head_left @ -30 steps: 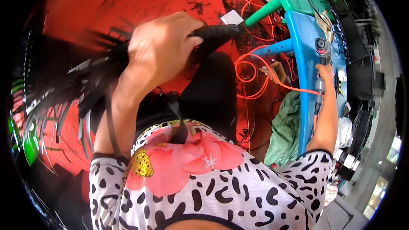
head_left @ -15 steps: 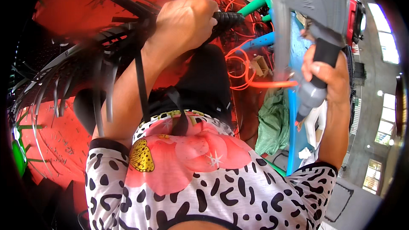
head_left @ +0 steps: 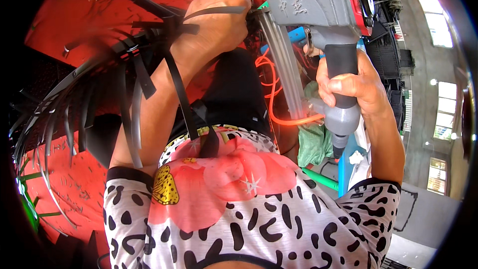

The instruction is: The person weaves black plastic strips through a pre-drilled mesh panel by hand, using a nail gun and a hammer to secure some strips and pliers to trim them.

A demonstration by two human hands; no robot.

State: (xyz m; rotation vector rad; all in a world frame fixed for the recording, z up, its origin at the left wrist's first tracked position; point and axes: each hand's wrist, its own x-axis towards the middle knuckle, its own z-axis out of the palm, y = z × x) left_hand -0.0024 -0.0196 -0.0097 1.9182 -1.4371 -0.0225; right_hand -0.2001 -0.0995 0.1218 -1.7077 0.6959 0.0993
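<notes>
My right hand (head_left: 351, 87) is wrapped around the black grip of a grey air stapler (head_left: 316, 5) with a red-edged end cap and a long clear-grey magazine. An orange air hose (head_left: 294, 121) joins the stapler near its handle. The stapler's nose end is beside my left fist, close to the black bar; whether it touches is hidden. My left hand (head_left: 214, 25) is closed around a black bar wrapped in flat strips, mostly covered by my fingers. Loose black plastic strips (head_left: 144, 77) fan out from the piece to the left and hang over my left forearm.
Strip offcuts lie scattered over the red floor (head_left: 94, 0). Green sacking (head_left: 314, 145), a blue-edged surface (head_left: 348, 162) and coils of hose (head_left: 266, 69) are at my right. Dark stacked woven pieces (head_left: 391, 35) stand farther right, before a grey floor.
The stapler has come left and slightly down to my left fist, and its handle is more upright. My left hand has stayed closed on the bar, nearly in place.
</notes>
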